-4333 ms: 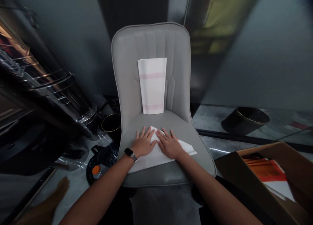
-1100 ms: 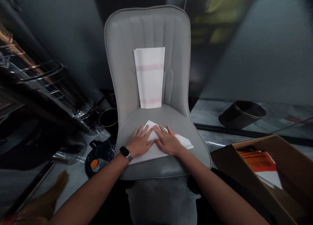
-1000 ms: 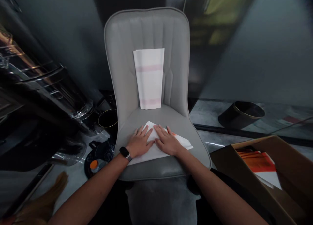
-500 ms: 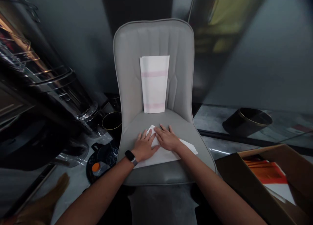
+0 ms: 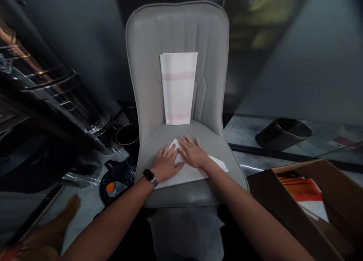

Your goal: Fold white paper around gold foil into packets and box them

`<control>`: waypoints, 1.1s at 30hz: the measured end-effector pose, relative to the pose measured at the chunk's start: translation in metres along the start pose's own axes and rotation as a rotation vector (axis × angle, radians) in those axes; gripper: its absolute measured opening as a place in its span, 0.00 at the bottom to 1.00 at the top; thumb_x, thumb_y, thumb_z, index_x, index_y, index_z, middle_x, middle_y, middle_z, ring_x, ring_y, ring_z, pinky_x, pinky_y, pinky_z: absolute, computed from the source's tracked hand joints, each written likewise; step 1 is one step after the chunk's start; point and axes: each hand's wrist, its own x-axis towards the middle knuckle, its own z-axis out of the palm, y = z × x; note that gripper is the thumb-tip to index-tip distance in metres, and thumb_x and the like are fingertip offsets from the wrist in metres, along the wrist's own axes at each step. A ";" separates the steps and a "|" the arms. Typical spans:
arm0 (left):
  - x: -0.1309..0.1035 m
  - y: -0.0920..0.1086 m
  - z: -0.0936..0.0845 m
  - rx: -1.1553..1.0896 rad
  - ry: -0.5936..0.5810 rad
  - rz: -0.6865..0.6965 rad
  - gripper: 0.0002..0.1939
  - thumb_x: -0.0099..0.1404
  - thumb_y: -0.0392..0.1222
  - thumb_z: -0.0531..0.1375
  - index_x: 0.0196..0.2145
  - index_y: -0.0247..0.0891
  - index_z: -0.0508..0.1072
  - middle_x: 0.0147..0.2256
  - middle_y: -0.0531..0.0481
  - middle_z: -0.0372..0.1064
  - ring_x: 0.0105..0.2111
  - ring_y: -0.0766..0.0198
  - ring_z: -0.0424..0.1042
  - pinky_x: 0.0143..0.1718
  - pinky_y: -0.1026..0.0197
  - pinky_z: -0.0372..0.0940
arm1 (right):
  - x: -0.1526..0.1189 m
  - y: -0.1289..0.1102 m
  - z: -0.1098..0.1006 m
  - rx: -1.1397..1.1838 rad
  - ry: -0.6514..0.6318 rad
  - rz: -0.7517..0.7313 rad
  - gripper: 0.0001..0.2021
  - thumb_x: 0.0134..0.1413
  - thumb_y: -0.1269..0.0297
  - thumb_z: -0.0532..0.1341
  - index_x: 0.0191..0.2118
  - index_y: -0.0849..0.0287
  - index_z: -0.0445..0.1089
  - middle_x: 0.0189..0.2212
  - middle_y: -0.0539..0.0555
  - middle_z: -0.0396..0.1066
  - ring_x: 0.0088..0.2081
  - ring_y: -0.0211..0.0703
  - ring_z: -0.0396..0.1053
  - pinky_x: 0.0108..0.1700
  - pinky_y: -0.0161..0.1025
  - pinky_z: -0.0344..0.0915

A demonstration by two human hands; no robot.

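A white sheet of folded paper (image 5: 188, 173) lies on the seat of a grey padded chair (image 5: 181, 197), its top narrowing to a point. My left hand (image 5: 166, 164), with a dark watch on the wrist, rests flat on the paper's left part, fingers spread. Beside it my right hand (image 5: 193, 154) presses flat near the tip, fingers stretched out. The two hands almost touch at the fingertips. Part of the paper is hidden under my hands and right forearm. Against the backrest stands another folded white paper (image 5: 179, 94) with two pale pink bands.
On the floor to the right is an open cardboard box (image 5: 300, 230) with orange and white printed paper (image 5: 304, 191). Left of the chair are a black bin (image 5: 127, 134) and a dark bag with an orange-capped bottle (image 5: 111, 187). Another black bin (image 5: 283, 134) appears at right, behind or reflected in glass.
The view has shifted, so the chair appears slightly larger and higher. My right hand's fingers have slid a little toward the paper's tip; both hands stay flat on the paper.
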 end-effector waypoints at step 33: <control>-0.010 0.003 0.010 0.004 0.028 -0.002 0.48 0.73 0.70 0.43 0.73 0.27 0.46 0.73 0.34 0.38 0.74 0.43 0.33 0.72 0.38 0.35 | -0.044 0.020 0.027 -0.145 0.183 0.055 0.31 0.73 0.53 0.45 0.74 0.63 0.49 0.74 0.60 0.45 0.74 0.64 0.41 0.70 0.72 0.36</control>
